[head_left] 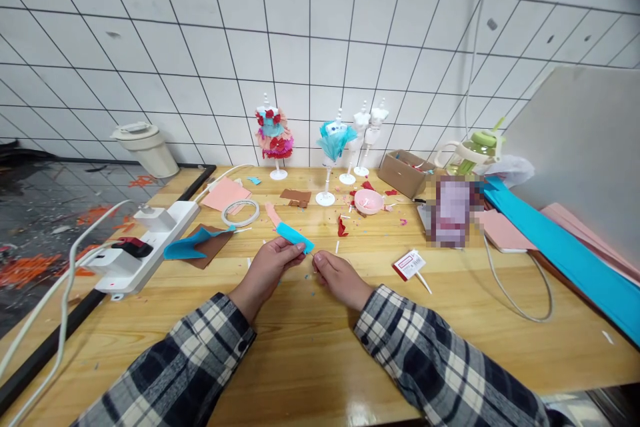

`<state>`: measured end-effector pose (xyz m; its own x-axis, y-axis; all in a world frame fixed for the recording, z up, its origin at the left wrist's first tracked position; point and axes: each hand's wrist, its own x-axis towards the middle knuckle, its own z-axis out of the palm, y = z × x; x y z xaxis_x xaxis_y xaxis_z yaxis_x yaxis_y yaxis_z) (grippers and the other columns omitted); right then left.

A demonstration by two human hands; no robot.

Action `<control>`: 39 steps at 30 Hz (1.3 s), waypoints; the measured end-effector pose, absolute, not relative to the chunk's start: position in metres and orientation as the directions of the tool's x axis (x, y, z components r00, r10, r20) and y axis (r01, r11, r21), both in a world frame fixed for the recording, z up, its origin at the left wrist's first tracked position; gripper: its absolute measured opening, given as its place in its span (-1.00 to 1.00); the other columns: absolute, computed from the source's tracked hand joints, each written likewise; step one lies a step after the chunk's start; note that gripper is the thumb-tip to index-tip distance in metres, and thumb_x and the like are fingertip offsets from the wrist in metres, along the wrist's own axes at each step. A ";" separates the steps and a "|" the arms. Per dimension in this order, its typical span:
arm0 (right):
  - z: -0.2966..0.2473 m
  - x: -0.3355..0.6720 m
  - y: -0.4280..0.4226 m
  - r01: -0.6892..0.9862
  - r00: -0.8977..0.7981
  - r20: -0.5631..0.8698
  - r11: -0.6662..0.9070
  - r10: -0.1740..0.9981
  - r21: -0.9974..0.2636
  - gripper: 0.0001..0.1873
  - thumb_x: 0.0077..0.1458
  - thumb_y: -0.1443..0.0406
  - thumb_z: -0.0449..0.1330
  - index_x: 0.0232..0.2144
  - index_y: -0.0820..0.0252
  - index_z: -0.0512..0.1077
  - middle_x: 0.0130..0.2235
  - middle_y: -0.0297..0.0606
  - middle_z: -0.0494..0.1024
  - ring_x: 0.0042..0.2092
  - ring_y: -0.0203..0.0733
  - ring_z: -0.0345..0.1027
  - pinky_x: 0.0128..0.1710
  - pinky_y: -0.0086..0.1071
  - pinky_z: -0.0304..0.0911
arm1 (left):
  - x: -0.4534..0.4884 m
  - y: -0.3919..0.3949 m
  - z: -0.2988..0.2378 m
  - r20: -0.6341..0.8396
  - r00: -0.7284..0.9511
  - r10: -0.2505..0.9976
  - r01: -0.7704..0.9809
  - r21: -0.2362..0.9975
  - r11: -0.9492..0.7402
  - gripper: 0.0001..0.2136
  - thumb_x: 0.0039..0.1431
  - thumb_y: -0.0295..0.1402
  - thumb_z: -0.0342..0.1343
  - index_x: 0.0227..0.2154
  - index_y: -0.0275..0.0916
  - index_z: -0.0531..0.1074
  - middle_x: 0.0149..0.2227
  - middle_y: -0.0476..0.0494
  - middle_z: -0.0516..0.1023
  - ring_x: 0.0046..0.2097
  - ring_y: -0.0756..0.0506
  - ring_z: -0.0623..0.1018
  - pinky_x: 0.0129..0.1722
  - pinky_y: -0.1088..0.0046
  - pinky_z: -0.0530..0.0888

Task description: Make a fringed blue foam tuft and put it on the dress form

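My left hand (270,267) pinches a folded strip of bright blue crepe paper (293,236) between thumb and fingers, above the table. Close to the strip's right end, my right hand (343,275) is closed with thumb against forefinger; what it grips, if anything, is too small to make out. A narrow pink paper strip (273,215) shows just behind the blue one. Farther back stands a small white dress form (326,180) wearing blue paper. To its left, another dress form (279,173) carries red, pink and blue paper ruffles.
A tape roll (223,213), blue paper (193,247) and a power strip (160,240) lie on the left. Beyond my hands are a pink bowl (369,211), a cardboard box (400,175) and two bare dress forms. A lollipop-like stick with a label (411,264) and long blue paper (560,253) lie right.
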<state>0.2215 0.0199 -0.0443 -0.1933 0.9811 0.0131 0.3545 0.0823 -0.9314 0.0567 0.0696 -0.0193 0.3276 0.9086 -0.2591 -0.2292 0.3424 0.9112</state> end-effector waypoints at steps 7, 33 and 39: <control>-0.044 0.219 0.019 0.311 -0.172 0.013 0.067 0.985 -0.948 -0.52 0.25 -0.05 -0.21 -0.48 0.13 0.19 -0.56 -0.39 0.24 -0.49 -0.29 0.11 -0.46 -0.40 0.07 | 0.061 0.066 -0.019 -0.257 0.279 0.925 -0.217 0.922 0.322 -0.74 -0.19 -0.27 0.38 -0.43 -0.31 0.53 -0.40 -0.08 0.59 -0.36 0.02 0.51 -0.24 0.50 0.43; -0.044 0.220 0.022 0.299 -0.148 -0.017 0.029 0.989 -0.954 -0.57 0.25 0.00 -0.16 -0.49 0.15 0.20 -0.57 -0.42 0.24 -0.50 -0.31 0.11 -0.47 -0.41 0.05 | 0.065 0.063 -0.014 -0.268 0.244 0.932 -0.208 0.924 0.320 -0.70 -0.27 -0.25 0.41 -0.45 -0.33 0.54 -0.42 -0.10 0.60 -0.37 0.00 0.53 -0.22 0.45 0.45; -0.032 0.220 0.021 0.404 -0.176 -0.007 0.066 0.984 -0.913 -0.60 0.26 0.07 -0.15 -0.51 0.15 0.20 -0.56 -0.40 0.26 -0.47 -0.30 0.14 -0.43 -0.40 0.05 | 0.064 0.064 -0.016 -0.250 0.281 0.927 -0.212 0.925 0.314 -0.69 -0.24 -0.25 0.39 -0.42 -0.32 0.53 -0.37 -0.13 0.60 -0.32 -0.03 0.55 -0.20 0.43 0.45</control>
